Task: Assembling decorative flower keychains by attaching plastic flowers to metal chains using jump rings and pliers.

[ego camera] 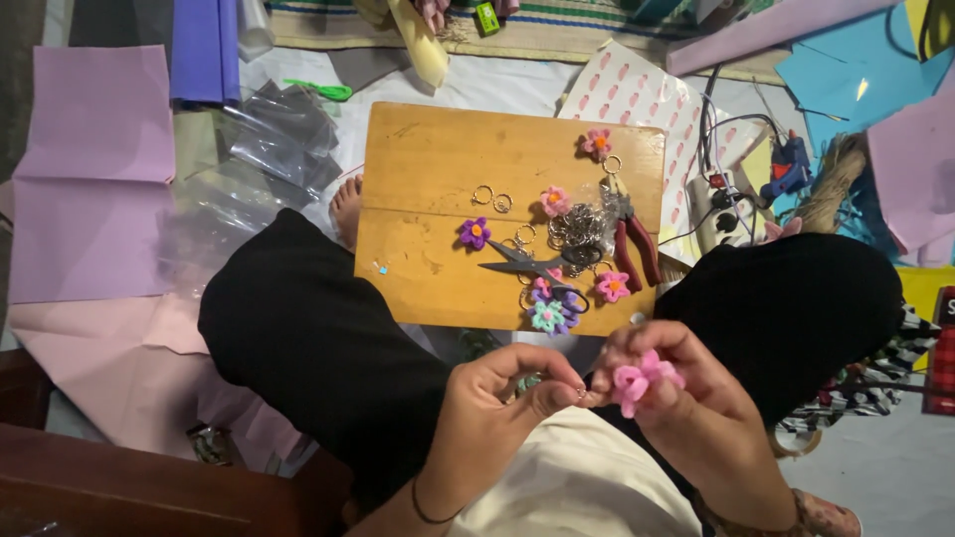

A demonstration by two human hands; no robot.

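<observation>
Your left hand [502, 398] pinches a small metal ring [581, 394] at its fingertips, low in view over your lap. Touching it, your right hand [686, 418] grips a pink felt flower [637, 383]. Beyond, the wooden board surface [428, 169] carries grey-handled scissors [527, 266] and red-handled pliers [637, 244].

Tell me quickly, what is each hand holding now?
Left hand: closed, pinching a small metal ring.
Right hand: closed, holding a pink flower.
</observation>
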